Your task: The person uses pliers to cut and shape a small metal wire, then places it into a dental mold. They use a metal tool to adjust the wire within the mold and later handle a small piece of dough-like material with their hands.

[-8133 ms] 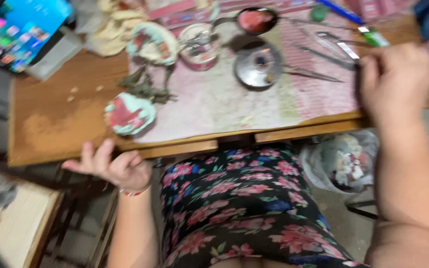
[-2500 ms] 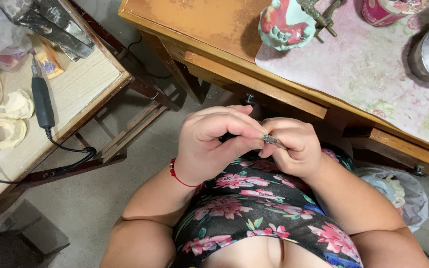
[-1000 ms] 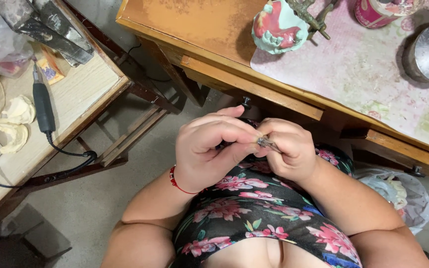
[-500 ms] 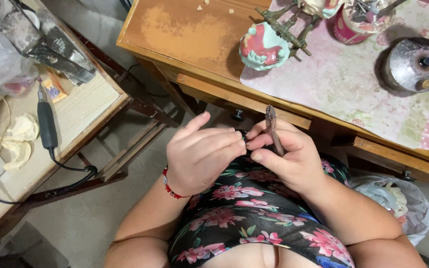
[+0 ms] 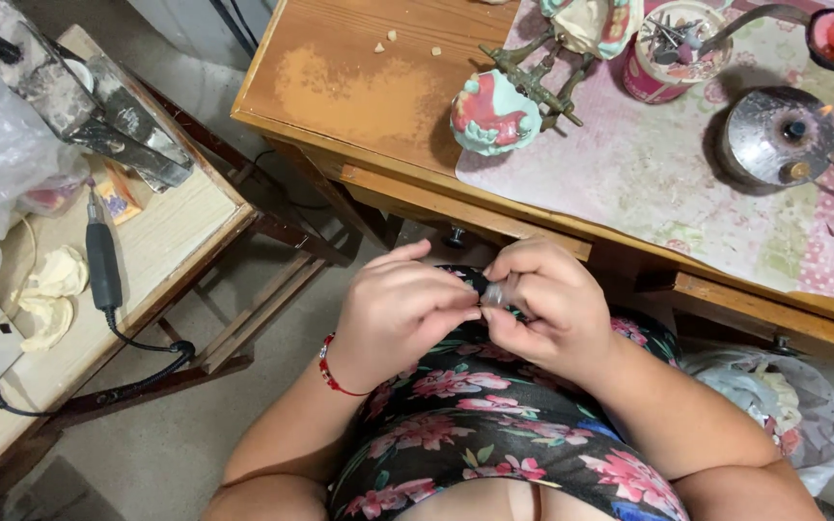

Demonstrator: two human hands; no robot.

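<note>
Both hands together over my lap, below the desk [image 5: 359, 92] edge. Left hand [image 5: 393, 314] and right hand [image 5: 547, 309] pinch a small metal tool [image 5: 492, 292] between fingertips; mostly hidden, can't tell its exact kind. Step looks like fitting or adjusting it. Next move needs a fine fingertip grip, no slipping. Packages: pink round tin [image 5: 663, 58] of tools on the desk, small orange packet [image 5: 120, 193] on the side table [image 5: 176, 232], white plastic bag [image 5: 774, 405] on the floor at right.

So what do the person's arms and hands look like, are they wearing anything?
Both arms are bare, with no sleeves and no gloves. The left hand has a thin red bead bracelet around its wrist. The right hand wears nothing that shows. No rings are visible on either.
</note>
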